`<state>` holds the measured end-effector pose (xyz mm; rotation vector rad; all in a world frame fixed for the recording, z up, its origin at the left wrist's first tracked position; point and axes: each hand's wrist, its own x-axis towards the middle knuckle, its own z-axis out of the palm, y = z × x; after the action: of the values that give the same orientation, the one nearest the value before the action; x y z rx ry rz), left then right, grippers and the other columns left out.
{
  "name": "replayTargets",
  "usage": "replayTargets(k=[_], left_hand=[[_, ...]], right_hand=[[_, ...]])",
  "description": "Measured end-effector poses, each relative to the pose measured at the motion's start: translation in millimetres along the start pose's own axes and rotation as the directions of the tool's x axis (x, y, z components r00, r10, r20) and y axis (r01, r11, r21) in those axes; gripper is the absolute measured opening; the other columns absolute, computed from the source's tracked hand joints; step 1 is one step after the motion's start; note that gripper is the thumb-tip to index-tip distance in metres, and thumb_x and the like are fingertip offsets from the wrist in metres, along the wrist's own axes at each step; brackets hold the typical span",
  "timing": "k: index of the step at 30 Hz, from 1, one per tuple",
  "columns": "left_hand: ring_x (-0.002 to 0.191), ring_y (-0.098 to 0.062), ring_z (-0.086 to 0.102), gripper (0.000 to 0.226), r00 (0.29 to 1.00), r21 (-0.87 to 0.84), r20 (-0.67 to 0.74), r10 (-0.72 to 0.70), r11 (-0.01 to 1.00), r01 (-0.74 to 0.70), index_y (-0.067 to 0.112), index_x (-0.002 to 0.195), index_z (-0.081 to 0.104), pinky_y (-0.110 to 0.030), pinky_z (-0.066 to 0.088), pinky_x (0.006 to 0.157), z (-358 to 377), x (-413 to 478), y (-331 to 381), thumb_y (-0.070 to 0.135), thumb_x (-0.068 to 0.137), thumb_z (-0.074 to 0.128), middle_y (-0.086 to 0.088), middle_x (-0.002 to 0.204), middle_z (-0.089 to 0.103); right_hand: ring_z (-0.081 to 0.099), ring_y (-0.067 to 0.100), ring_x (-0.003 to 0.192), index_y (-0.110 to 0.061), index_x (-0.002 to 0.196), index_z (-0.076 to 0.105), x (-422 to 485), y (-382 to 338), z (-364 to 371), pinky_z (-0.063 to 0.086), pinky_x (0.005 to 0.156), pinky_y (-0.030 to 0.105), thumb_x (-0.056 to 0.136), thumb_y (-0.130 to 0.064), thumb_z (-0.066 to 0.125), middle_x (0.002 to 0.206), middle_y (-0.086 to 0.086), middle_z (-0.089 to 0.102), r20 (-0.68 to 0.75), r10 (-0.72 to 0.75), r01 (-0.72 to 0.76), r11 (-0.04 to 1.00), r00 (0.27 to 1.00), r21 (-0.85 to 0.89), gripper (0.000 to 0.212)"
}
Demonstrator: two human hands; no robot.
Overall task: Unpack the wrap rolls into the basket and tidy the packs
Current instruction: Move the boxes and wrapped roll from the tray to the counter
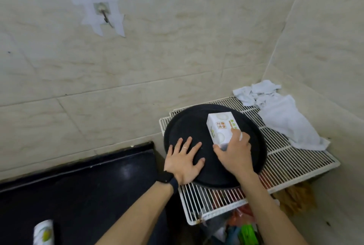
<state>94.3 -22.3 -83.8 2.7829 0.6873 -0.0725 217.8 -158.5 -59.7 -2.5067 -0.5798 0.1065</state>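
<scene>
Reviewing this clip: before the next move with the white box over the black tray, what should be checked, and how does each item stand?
1. Right hand grips the white box: ok, fingers and thumb curl round its near end.
2. Left hand steadies the black tray: ok, it lies flat with fingers spread.
3. Tray sits level on the wire rack: cannot tell.
4. Box already opened: cannot tell, the right hand hides its near end.
5. Basket within reach: cannot tell, no basket is in view.
6. White cloth clear of the box: ok, it lies apart at the rack's far right corner.
</scene>
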Motion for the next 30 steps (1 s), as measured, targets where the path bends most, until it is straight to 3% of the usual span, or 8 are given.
replayTargets(k=[3,7,12,15,17,19,24,30], left_hand=[[0.152,-0.018,-0.004,0.061,0.998,-0.057,0.014,0.055,0.997,-0.054,0.042,0.154,0.014,-0.047,0.0,0.122,-10,-8,-5,0.061,0.098,0.026,0.007,0.166,0.002],[0.152,-0.014,-0.002,0.063,0.979,-0.147,-0.194,0.06,0.985,-0.09,0.037,0.155,0.016,-0.042,0.002,0.122,-23,-46,-43,0.053,0.097,0.035,0.007,0.166,0.004],[0.152,-0.016,0.001,0.064,0.939,-0.227,-0.255,-0.231,0.958,0.174,0.033,0.156,0.015,-0.042,0.01,0.123,-11,-124,-142,0.051,0.098,0.036,0.006,0.165,0.004],[0.152,-0.02,0.006,0.066,0.881,-0.268,-0.227,-0.415,0.896,0.354,0.03,0.155,0.018,-0.044,0.015,0.122,10,-184,-202,0.054,0.096,0.035,0.002,0.165,0.01],[0.15,-0.025,0.015,0.07,0.823,-0.293,-0.203,-0.53,0.835,0.466,0.026,0.154,0.026,-0.047,0.021,0.12,25,-227,-238,0.057,0.09,0.031,-0.004,0.163,0.019],[0.147,-0.03,0.023,0.078,0.759,-0.312,-0.17,-0.629,0.764,0.564,0.021,0.151,0.034,-0.046,0.024,0.119,42,-270,-269,0.06,0.084,0.026,-0.01,0.16,0.028],[0.146,-0.034,0.024,0.089,0.604,-0.292,-0.031,-0.797,0.585,0.757,0.018,0.151,0.033,-0.048,0.023,0.118,77,-355,-319,0.063,0.076,0.022,-0.014,0.158,0.03],[0.147,-0.037,0.015,0.079,0.538,-0.324,0.122,-0.834,0.479,0.816,0.03,0.156,0.015,-0.046,0.017,0.12,106,-396,-357,0.052,0.089,0.051,-0.013,0.163,0.015]], right_hand=[[0.05,0.042,0.119,-0.019,0.143,0.026,-11,-13,-13,0.045,0.094,0.044,0.079,-0.048,0.074,0.146,0.019,0.031,-0.005,0.062,-0.06,0.984,0.998,0.167,0.086],[0.047,0.032,0.127,-0.029,0.152,0.022,-54,-54,-16,0.041,0.097,0.04,0.081,-0.045,0.075,0.154,0.009,0.027,-0.017,0.0,0.004,0.961,1.0,0.275,0.089],[0.04,0.007,0.116,-0.034,0.152,0.029,-133,-117,31,0.037,0.094,0.02,0.082,-0.038,0.077,0.148,0.0,0.031,-0.011,-0.173,0.162,0.898,0.985,0.409,0.085],[0.039,0.001,0.116,-0.037,0.152,0.029,-184,-145,83,0.036,0.082,0.004,0.081,-0.035,0.079,0.143,-0.003,0.033,0.078,-0.289,0.227,0.869,0.954,0.439,0.087],[0.045,0.004,0.116,-0.048,0.151,0.022,-217,-159,120,0.04,0.083,0.008,0.079,-0.04,0.078,0.142,-0.01,0.031,0.206,-0.33,0.213,0.87,0.921,0.444,0.092],[0.051,0.01,0.116,-0.055,0.149,0.016,-247,-167,155,0.047,0.089,0.021,0.079,-0.046,0.076,0.144,-0.013,0.027,0.338,-0.345,0.2,0.896,0.876,0.397,0.093],[0.047,0.022,0.127,-0.038,0.154,0.012,-301,-169,232,0.05,0.099,0.03,0.084,-0.049,0.07,0.15,0.001,0.021,0.514,-0.379,0.311,0.925,0.77,0.216,0.092],[0.041,0.03,0.126,-0.038,0.157,0.006,-329,-168,280,0.05,0.101,0.042,0.086,-0.044,0.07,0.149,0.01,0.02,0.493,-0.31,0.3,0.948,0.813,0.102,0.096]])
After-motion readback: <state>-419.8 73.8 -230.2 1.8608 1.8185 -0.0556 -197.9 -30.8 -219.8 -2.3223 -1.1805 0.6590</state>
